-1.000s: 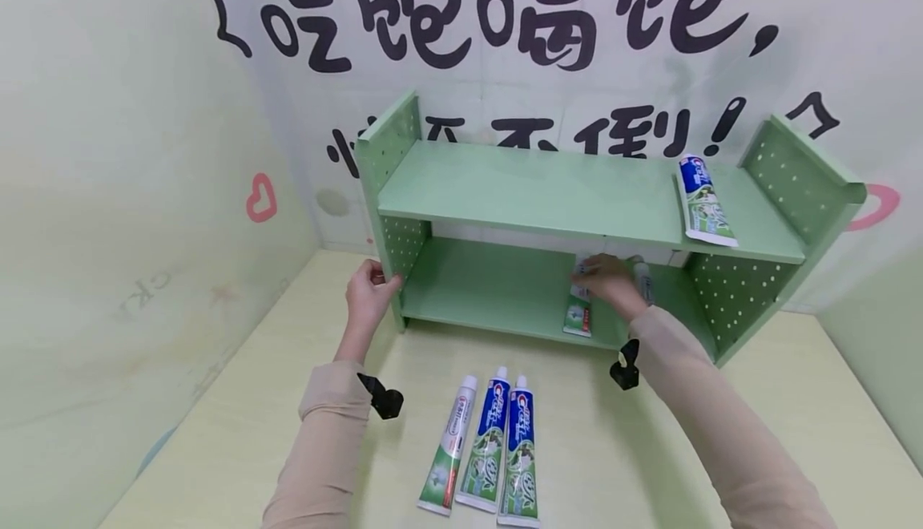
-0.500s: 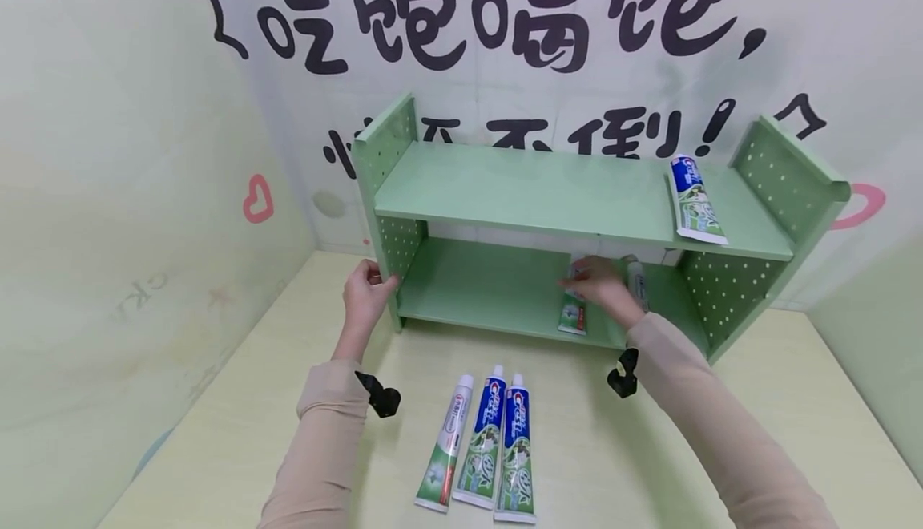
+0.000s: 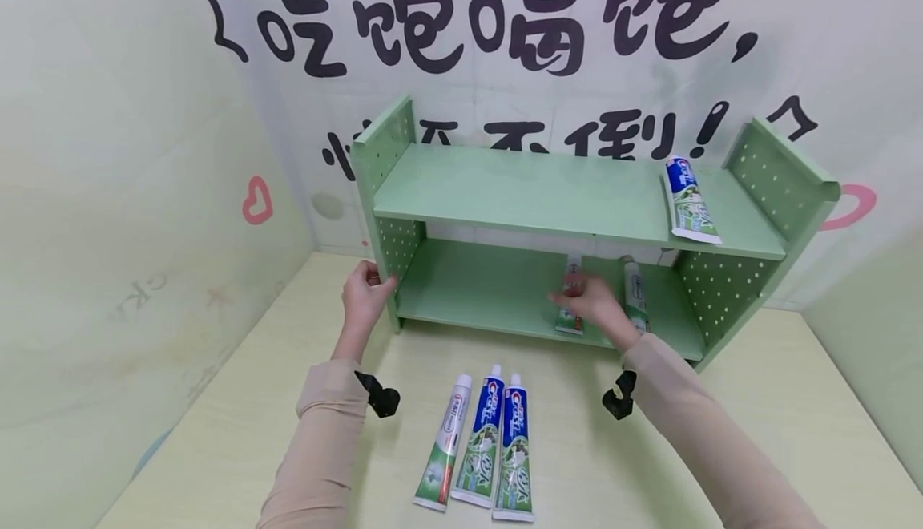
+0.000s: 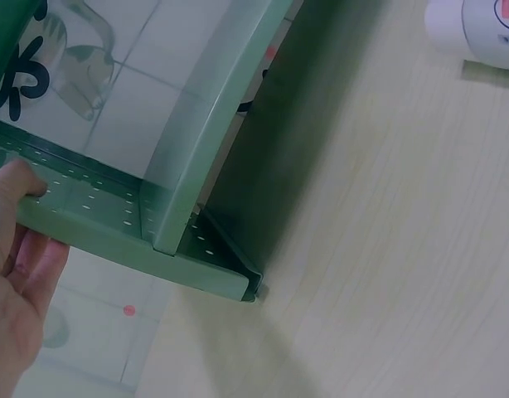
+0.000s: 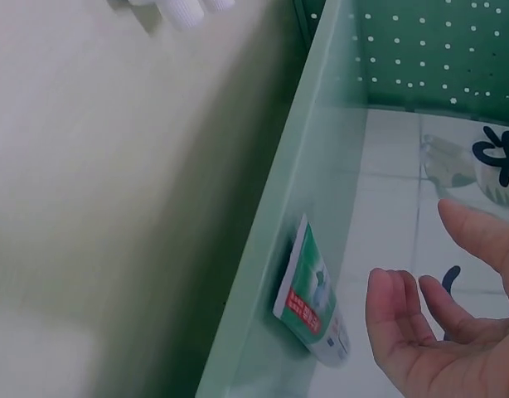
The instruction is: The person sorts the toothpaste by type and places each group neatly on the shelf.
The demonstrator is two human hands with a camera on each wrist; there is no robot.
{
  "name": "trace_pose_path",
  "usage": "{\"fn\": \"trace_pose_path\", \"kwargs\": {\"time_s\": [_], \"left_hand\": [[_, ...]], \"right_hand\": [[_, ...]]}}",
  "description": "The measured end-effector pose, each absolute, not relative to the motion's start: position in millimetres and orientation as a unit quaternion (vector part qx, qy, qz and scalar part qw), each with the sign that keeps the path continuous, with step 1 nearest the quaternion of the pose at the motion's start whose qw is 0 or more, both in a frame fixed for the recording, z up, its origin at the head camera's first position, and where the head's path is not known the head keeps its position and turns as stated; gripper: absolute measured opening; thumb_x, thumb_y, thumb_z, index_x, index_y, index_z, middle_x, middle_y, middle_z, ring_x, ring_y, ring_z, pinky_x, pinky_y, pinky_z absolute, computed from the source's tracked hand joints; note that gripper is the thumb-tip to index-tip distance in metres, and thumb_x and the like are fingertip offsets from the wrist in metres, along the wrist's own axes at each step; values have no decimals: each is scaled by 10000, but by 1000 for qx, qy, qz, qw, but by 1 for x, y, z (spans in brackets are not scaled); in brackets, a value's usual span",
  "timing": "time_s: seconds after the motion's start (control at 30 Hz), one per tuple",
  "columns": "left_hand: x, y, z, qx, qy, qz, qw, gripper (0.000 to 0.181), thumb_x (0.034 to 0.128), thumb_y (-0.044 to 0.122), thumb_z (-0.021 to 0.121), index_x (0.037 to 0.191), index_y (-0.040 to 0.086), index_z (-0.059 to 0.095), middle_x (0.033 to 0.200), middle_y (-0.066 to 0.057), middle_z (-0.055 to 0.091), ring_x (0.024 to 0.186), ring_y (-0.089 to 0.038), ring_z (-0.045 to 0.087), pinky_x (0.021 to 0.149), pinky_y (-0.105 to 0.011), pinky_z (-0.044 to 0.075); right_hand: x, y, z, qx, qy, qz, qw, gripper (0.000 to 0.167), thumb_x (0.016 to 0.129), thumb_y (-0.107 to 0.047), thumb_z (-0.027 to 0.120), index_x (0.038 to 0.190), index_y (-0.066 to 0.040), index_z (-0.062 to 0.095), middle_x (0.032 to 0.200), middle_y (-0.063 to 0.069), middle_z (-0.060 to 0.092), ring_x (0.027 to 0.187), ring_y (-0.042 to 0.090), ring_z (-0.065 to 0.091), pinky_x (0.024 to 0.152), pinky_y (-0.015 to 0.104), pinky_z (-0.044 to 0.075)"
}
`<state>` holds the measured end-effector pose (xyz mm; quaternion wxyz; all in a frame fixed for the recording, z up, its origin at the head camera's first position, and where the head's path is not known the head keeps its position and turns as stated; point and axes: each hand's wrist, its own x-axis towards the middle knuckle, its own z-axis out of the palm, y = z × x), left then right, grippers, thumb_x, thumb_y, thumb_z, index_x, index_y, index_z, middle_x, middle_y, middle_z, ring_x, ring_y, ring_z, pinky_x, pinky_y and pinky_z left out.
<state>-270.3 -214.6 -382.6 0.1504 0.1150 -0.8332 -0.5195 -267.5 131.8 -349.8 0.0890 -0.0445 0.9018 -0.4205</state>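
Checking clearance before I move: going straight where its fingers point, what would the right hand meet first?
Likely the perforated left side panel: in the head view the right hand points left across the lower shelf. Height is unclear, so it may graze that shelf first.

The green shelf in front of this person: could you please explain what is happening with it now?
A person's left hand grips the green shelf at its left side. The right hand, holding nothing, is beside a toothpaste tube on the lower board. A second tube lies right of it, another tube on the upper board, and three more tubes on the table in front.
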Motion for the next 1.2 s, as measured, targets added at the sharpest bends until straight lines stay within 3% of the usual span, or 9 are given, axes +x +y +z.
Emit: {"fn": "trace_pose_path", "kwargs": {"time_s": [0.3, 0.87, 1.2], "left_hand": [[-271, -215, -386, 112, -836, -514, 157, 288, 827, 156, 584, 1051, -11, 516, 1043, -196, 612, 976, -288, 602, 799, -346, 525], [-271, -215, -385, 107, -833, -521, 151, 299, 832, 145, 579, 1070, -21, 508, 1066, -205, 597, 1010, -298, 584, 836, -373, 515], [-271, -216, -385, 108, -834, -521, 146, 309, 847, 148, 565, 1099, -20, 500, 1084, -197, 583, 1026, -290, 572, 854, -377, 512]], "right_hand": [[-254, 127, -358, -42, 877, -466, 112, 590, 869, -243, 596, 1340, 33, 371, 1212, 248, 529, 1019, 322, 574, 808, 353, 528], [-216, 115, -391, -29, 845, -523, 106, 522, 819, -203, 659, 1239, 42, 469, 1067, 202, 575, 919, 231, 571, 800, 386, 523], [-200, 106, -406, -27, 838, -531, 123, 528, 796, -197, 685, 1223, 41, 484, 1053, 185, 582, 909, 225, 575, 746, 336, 536]]}}
